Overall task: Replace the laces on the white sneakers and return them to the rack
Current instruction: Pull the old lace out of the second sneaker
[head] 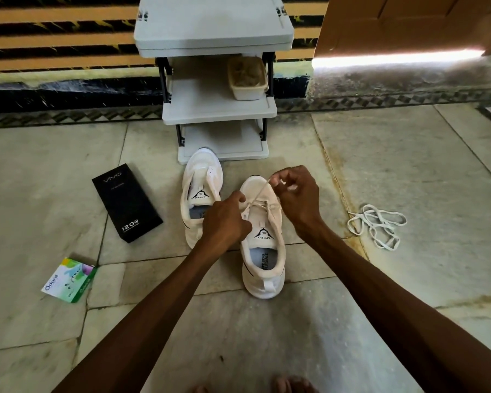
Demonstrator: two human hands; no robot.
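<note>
- Bottom edge of the frame: bare toes (292,385) show between two forearms that reach up and inward, meeting at mid-frame.
- Centre: the near sneaker (264,251) sits on the stone floor, heel toward the camera, so its eyelets face the person working on it.
- The left hand (227,217) bends down at the wrist, fingers curled onto the shoe's left eyelet row, apparently to steady it. Whether it also pinches a lace end is hidden.
- The right hand (295,197) is cocked back over the toe and pinches the lace (260,191) between thumb and fingertips. It draws the lace taut from the upper eyelets, which looks like mid-threading.
- Lower left lies an Odonil packet (68,279), with a black phone box (126,202) above it. At right a loose lace (377,225) lies coiled well clear, likely set aside for later or already discarded.
- Just left of centre the second sneaker (200,194) waits unlaced, its toe against the foot of the rack (216,109).
- Top centre: the grey rack stands against the wall with a tub (247,78) on its middle shelf and no shoes on it — the return is not yet done.
</note>
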